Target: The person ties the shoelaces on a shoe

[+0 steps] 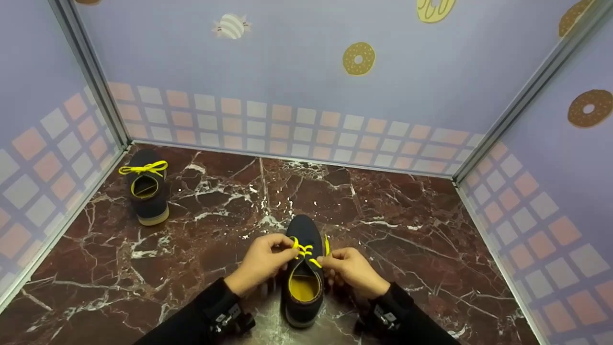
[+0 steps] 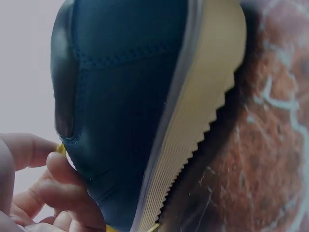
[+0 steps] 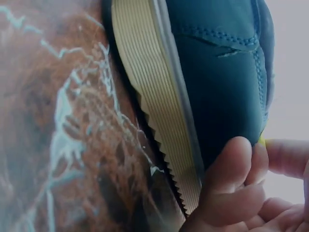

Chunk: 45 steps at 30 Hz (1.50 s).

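A dark shoe with a yellow insole stands upright in front of me, its toe pointing away. Yellow shoelace runs through its eyelets. On the shoe's left side my left hand pinches one part of the lace between thumb and forefinger. My right hand, on the other side, pinches the lace near the upper right eyelet, and a loose end sticks up beside it. Both wrist views show the shoe's side, with a ridged cream sole and the fingertips at the lace.
A matching dark shoe with its yellow lace tied in a bow stands at the far left. The dark red marbled surface is bounded by lilac panels at the back and both sides.
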Each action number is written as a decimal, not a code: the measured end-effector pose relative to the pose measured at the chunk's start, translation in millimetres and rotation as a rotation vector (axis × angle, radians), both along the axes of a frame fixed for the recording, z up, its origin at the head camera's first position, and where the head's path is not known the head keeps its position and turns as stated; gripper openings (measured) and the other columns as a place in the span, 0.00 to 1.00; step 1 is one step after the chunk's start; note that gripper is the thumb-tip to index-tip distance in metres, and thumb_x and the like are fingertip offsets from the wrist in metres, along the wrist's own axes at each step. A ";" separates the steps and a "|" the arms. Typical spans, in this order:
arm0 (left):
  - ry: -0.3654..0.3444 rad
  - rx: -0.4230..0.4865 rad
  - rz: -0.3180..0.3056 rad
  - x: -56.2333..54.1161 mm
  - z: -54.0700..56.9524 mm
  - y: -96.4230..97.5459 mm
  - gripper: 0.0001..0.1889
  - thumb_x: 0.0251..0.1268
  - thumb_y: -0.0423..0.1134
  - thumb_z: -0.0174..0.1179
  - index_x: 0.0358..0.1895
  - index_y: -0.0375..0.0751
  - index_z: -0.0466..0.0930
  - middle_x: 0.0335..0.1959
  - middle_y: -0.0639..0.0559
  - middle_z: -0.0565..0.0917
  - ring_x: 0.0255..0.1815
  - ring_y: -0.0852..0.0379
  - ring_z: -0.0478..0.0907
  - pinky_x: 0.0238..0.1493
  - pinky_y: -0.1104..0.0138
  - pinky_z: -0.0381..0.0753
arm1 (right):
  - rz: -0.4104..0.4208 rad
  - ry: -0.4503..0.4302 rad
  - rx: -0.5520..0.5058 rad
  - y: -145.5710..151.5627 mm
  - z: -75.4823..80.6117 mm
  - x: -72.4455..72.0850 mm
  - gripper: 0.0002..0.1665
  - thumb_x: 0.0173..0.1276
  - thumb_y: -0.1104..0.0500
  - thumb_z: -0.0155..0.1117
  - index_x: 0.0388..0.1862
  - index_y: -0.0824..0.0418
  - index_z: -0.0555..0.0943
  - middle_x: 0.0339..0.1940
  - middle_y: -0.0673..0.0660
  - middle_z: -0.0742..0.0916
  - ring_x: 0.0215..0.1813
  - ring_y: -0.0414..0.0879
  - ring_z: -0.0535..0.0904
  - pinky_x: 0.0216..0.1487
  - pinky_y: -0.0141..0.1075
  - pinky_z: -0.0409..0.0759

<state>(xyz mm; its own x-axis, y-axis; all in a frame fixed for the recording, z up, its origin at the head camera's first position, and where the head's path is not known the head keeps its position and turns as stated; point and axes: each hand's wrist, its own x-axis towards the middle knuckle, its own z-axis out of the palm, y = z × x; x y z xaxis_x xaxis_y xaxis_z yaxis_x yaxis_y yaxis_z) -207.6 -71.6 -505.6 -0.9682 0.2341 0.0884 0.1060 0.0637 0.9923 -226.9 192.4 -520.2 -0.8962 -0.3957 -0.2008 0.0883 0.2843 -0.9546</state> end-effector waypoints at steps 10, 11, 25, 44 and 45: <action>-0.022 0.155 0.049 1.5 5.1 -0.4 0.09 0.78 0.34 0.70 0.42 0.29 0.84 0.38 0.42 0.88 0.23 0.56 0.79 0.26 0.66 0.85 | -0.119 0.004 -0.281 -5.3 1.3 -1.3 0.04 0.72 0.67 0.70 0.34 0.65 0.85 0.23 0.55 0.85 0.23 0.43 0.78 0.24 0.30 0.75; -0.021 0.163 0.047 1.1 5.4 -0.3 0.09 0.79 0.34 0.70 0.43 0.29 0.84 0.40 0.41 0.89 0.25 0.55 0.81 0.28 0.65 0.87 | -0.126 -0.001 -0.312 -5.7 1.7 -1.6 0.03 0.72 0.68 0.69 0.36 0.65 0.85 0.25 0.55 0.86 0.24 0.44 0.79 0.24 0.30 0.75; -0.027 0.272 0.036 -2.5 12.4 -7.4 0.13 0.88 0.39 0.61 0.48 0.28 0.84 0.49 0.37 0.92 0.46 0.45 0.91 0.38 0.62 0.93 | -0.121 -0.036 -0.550 5.0 9.8 -11.1 0.04 0.80 0.68 0.63 0.43 0.65 0.84 0.44 0.65 0.93 0.36 0.48 0.91 0.27 0.31 0.83; -0.034 0.326 0.081 -7.7 17.4 -15.4 0.11 0.89 0.36 0.59 0.49 0.29 0.83 0.47 0.35 0.91 0.50 0.38 0.91 0.39 0.55 0.94 | -0.249 0.041 -0.514 22.4 14.2 -28.4 0.07 0.83 0.64 0.66 0.41 0.66 0.84 0.40 0.64 0.93 0.34 0.50 0.91 0.28 0.31 0.83; -0.034 0.332 0.088 -8.5 17.9 -16.3 0.11 0.89 0.36 0.59 0.48 0.29 0.83 0.47 0.35 0.91 0.50 0.37 0.91 0.39 0.53 0.94 | -0.254 0.046 -0.514 23.1 14.7 -29.4 0.07 0.83 0.64 0.66 0.41 0.66 0.84 0.41 0.64 0.93 0.34 0.50 0.91 0.28 0.31 0.83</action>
<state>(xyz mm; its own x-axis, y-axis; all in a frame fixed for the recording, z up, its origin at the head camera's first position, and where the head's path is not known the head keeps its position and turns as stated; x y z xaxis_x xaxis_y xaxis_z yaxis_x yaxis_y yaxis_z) -216.1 -87.8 -487.6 -0.9871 0.1138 0.1127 0.0805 -0.2558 0.9634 -256.3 215.5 -505.5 -0.9792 -0.2029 0.0022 0.0480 -0.2422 -0.9690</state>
